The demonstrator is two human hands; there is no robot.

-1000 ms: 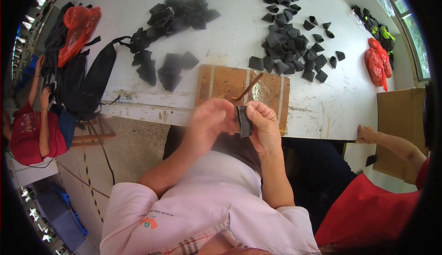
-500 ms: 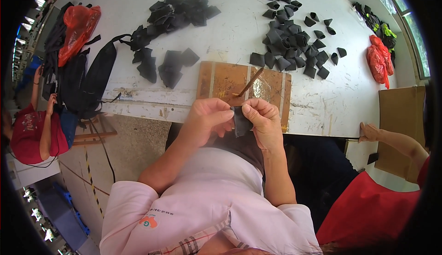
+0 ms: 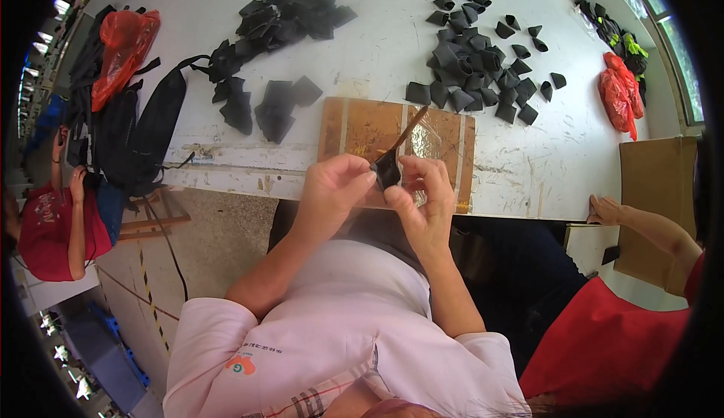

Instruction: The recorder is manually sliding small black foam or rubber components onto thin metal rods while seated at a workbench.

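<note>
Over the near edge of the table, I hold a small black fabric piece (image 3: 388,170) between my two hands. My left hand (image 3: 338,186) pinches its left side between thumb and fingers. On the other side, my right hand (image 3: 427,199) has its fingers curled around the piece, the thumb at the lower corner and the index finger by the right edge. The piece looks bent or partly folded. Just beyond it, a slim brown stick (image 3: 411,127) lies slanted on a brown board (image 3: 362,120) with tape strips; its lower end is hidden behind the piece.
Flat black pieces (image 3: 283,22) are heaped at the far left, and folded ones (image 3: 464,59) at the far right. Black bags (image 3: 154,127) and a red plastic bag (image 3: 128,37) occupy the left. A co-worker's hand (image 3: 603,210) rests on the right table edge, beside a cardboard box (image 3: 660,207).
The black piece has gone from hanging flat to bent and slanted. My right hand has shifted its grip from the top corner, with its thumb now lower. The piles stay the same.
</note>
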